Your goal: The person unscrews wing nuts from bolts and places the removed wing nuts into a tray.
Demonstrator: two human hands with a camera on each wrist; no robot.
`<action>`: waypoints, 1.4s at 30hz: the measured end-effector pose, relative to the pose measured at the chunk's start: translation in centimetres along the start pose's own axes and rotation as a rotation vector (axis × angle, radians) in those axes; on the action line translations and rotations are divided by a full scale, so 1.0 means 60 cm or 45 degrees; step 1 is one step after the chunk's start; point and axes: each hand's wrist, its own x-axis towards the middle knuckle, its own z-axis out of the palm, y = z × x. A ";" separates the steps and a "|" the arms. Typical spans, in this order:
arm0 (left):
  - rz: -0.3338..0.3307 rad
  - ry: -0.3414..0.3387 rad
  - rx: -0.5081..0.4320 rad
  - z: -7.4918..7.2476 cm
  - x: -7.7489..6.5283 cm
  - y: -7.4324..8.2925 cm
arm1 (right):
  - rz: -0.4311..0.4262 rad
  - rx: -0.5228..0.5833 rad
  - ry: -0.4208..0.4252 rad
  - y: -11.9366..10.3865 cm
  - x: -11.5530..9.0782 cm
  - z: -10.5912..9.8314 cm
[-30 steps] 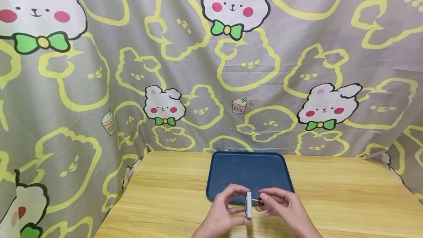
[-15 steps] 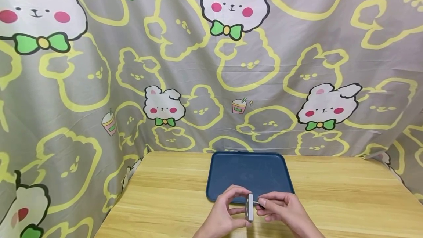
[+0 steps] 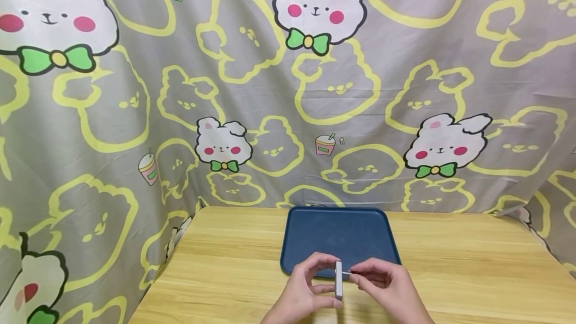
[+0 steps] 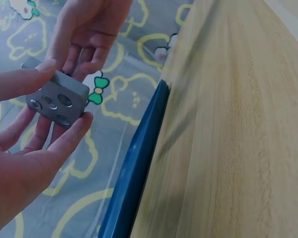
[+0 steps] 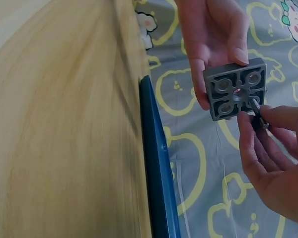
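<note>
The work looks part-way along: a slim metal pin (image 5: 258, 113), probably a screw, has its tip at a corner of a square metal plate (image 5: 238, 97), and a good length of its shank stands out from the face, so it does not appear fully seated. Whether it has caught in the hole cannot be told, and no second pin shows in the other sockets in view; if the job is to drive this one home, most of that seems left to do. The plate is held up on edge at the near side of the blue tray (image 3: 337, 229), which lies on the table (image 3: 216, 254). The left hand (image 3: 303, 289) pinches the plate by opposite edges, fingers on top and thumb underneath; the right hand (image 3: 389, 286), also at the tray's near side, grips the pin's outer end between thumb and fingertips. The plate is dull grey, fairly thick and rigid-looking. One face is ribbed, with round sockets toward the corners and a larger threaded-looking hole in the middle; the opposite face is smooth, with several round recessed holes. The pin is thin and shiny, with a darker part by the fingers.
</note>
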 end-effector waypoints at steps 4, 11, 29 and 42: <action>-0.013 0.000 -0.015 -0.003 0.000 -0.001 | -0.355 -0.210 0.108 0.006 -0.003 0.010; -0.047 0.011 -0.045 -0.006 -0.001 0.002 | -1.039 -0.445 0.215 0.026 0.005 0.015; 0.031 0.027 0.046 -0.002 -0.001 0.004 | 0.090 0.052 0.118 -0.003 0.000 0.008; 0.085 0.015 0.129 0.006 0.001 0.000 | 0.342 0.417 -0.179 0.007 0.011 -0.023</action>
